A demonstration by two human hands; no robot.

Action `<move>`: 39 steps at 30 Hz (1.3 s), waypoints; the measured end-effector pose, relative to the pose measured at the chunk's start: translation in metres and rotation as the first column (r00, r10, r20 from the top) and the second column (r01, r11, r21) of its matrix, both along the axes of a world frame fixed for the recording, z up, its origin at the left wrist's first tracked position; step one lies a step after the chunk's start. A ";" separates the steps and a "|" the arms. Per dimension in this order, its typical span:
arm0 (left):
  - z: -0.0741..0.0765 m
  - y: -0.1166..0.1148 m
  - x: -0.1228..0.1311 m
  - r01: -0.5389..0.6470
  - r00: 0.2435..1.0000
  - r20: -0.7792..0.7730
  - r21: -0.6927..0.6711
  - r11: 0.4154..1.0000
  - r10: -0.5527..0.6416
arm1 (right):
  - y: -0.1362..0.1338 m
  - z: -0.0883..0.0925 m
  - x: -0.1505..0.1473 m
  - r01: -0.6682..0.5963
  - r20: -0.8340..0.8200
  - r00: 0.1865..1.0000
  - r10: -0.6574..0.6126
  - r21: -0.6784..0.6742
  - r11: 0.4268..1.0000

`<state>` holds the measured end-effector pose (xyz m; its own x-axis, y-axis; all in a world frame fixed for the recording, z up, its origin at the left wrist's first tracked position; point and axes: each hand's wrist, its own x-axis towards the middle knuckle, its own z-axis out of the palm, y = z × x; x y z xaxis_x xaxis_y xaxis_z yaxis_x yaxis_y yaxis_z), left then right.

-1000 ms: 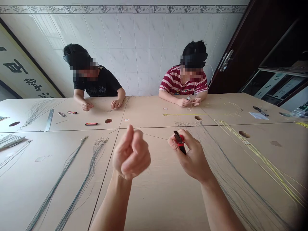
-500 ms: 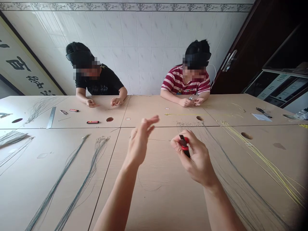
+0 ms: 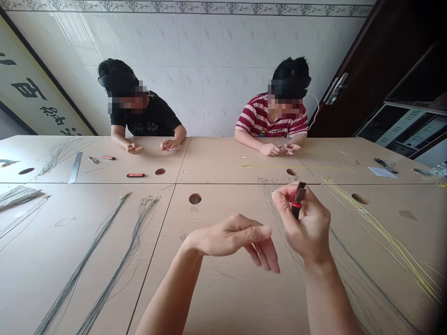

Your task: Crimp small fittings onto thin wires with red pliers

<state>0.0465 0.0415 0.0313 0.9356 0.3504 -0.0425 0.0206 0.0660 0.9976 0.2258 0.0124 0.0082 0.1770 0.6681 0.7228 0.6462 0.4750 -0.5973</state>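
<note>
My right hand (image 3: 307,223) is raised above the table, closed around a pair of pliers (image 3: 296,201) with red and black parts. Their dark jaws point up, and most of the handles is hidden in the palm. To its left, my left hand (image 3: 237,242) hovers with fingers stretched out and hanging down to the right, nothing visible in them. Under it a thin wire (image 3: 228,275) curves over the tabletop. Behind and beside my right hand runs a grey bundle of wires (image 3: 363,272), with small end pieces (image 3: 275,179) at its far end.
Two bundles of grey-green wires (image 3: 92,246) lie at left, yellow wires (image 3: 391,232) at right. Cable holes (image 3: 195,199) pierce the table. Across it, a person in black (image 3: 150,116) and a person in stripes (image 3: 270,118) work. A steel ruler (image 3: 75,167) and red-black markers (image 3: 135,175) lie there.
My left hand has dropped and turned, its fingers swinging from pointing up to pointing down and right. My right hand has moved right and slightly up with the pliers.
</note>
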 end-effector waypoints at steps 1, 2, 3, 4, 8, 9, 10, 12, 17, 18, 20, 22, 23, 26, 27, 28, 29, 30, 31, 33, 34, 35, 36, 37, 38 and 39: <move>0.001 0.000 -0.001 0.083 0.997 0.004 -0.030 0.996 -0.082 | 0.001 -0.001 0.000 -0.002 -0.002 1.000 0.002 0.003 1.000; 0.002 -0.001 -0.002 0.165 0.986 0.021 -0.058 0.985 -0.164 | 0.002 -0.001 -0.001 -0.004 -0.004 1.000 0.004 0.003 1.000; 0.002 -0.002 -0.002 0.245 0.969 0.060 -0.077 0.966 -0.241 | 0.002 -0.002 -0.002 -0.005 -0.007 1.000 0.005 0.001 1.000; 0.001 -0.005 -0.002 0.315 0.945 0.118 -0.084 0.945 -0.305 | 0.003 -0.003 -0.003 -0.009 -0.011 1.000 0.009 -0.002 1.000; 0.001 -0.022 -0.002 0.221 0.884 0.437 -0.079 0.972 -0.166 | 0.004 -0.006 -0.007 -0.032 -0.038 0.999 0.031 -0.022 0.999; 0.004 -0.027 -0.002 0.039 0.867 0.498 -0.134 0.990 0.034 | 0.004 -0.006 -0.009 -0.038 -0.043 0.998 0.037 -0.026 0.999; 0.007 -0.032 -0.003 -0.188 0.801 0.531 -0.217 0.958 0.277 | 0.003 -0.006 -0.011 -0.045 -0.045 0.998 0.043 -0.034 0.998; 0.016 -0.036 -0.006 -0.574 0.504 0.525 -0.389 0.720 0.686 | 0.001 -0.007 -0.016 -0.071 -0.041 0.997 0.070 -0.044 0.996; 0.021 -0.018 -0.003 -0.712 0.078 0.567 -0.544 0.444 0.820 | -0.002 -0.008 -0.028 -0.206 0.000 0.979 0.206 -0.002 0.979; 0.018 -0.013 0.001 -0.710 0.078 0.567 -0.545 0.445 0.820 | -0.001 -0.008 -0.030 -0.225 0.006 0.974 0.225 0.008 0.974; 0.008 -0.005 0.009 -0.723 0.129 0.549 -0.518 0.457 0.826 | -0.001 -0.008 -0.031 -0.244 0.010 0.970 0.244 0.015 0.970; -0.002 -0.001 0.019 -0.754 0.257 0.501 -0.432 0.496 0.826 | -0.001 -0.008 -0.031 -0.245 0.011 0.969 0.245 0.018 0.969; -0.006 -0.001 0.023 -0.771 0.333 0.468 -0.365 0.522 0.819 | -0.001 -0.007 -0.030 -0.244 0.012 0.970 0.244 0.023 0.970; -0.012 -0.005 0.030 -0.819 0.503 0.368 -0.087 0.568 0.782 | 0.000 -0.007 -0.026 -0.242 0.013 0.970 0.241 0.044 0.969; -0.012 -0.007 0.030 -0.832 0.524 0.348 0.014 0.555 0.777 | 0.000 -0.007 -0.025 -0.238 0.013 0.971 0.237 0.046 0.970; -0.012 -0.008 0.030 -0.842 0.531 0.335 0.106 0.529 0.778 | 0.001 -0.007 -0.023 -0.231 0.014 0.973 0.230 0.047 0.972; -0.012 -0.009 0.029 -0.847 0.532 0.325 0.185 0.499 0.782 | 0.001 -0.007 -0.022 -0.223 0.015 0.975 0.223 0.046 0.974; -0.011 -0.010 0.028 -0.848 0.528 0.313 0.245 0.470 0.789 | 0.002 -0.008 -0.021 -0.214 0.016 0.977 0.213 0.046 0.976; -0.010 -0.011 0.026 -0.845 0.526 0.300 0.288 0.450 0.796 | 0.002 -0.008 -0.021 -0.207 0.018 0.978 0.207 0.046 0.977; -0.008 -0.012 0.023 -0.831 0.538 0.273 0.332 0.447 0.798 | 0.002 -0.009 -0.020 -0.206 0.026 0.978 0.205 0.044 0.978; -0.007 -0.012 0.022 -0.823 0.549 0.261 0.336 0.459 0.794 | 0.002 -0.009 -0.021 -0.210 0.034 0.977 0.209 0.044 0.977; -0.006 -0.012 0.021 -0.815 0.561 0.251 0.333 0.474 0.789 | 0.002 -0.009 -0.021 -0.214 0.046 0.976 0.212 0.045 0.976; -0.005 -0.012 0.020 -0.811 0.569 0.243 0.323 0.487 0.786 | 0.002 -0.009 -0.021 -0.217 0.058 0.975 0.214 0.049 0.975; -0.004 -0.012 0.019 -0.810 0.574 0.235 0.309 0.499 0.785 | 0.002 -0.008 -0.022 -0.217 0.071 0.974 0.213 0.055 0.975; -0.004 -0.012 0.018 -0.810 0.575 0.226 0.292 0.508 0.786 | 0.002 -0.008 -0.022 -0.216 0.081 0.974 0.210 0.064 0.974; -0.003 -0.012 0.017 -0.811 0.575 0.215 0.275 0.517 0.789 | 0.002 -0.007 -0.023 -0.213 0.090 0.974 0.206 0.072 0.974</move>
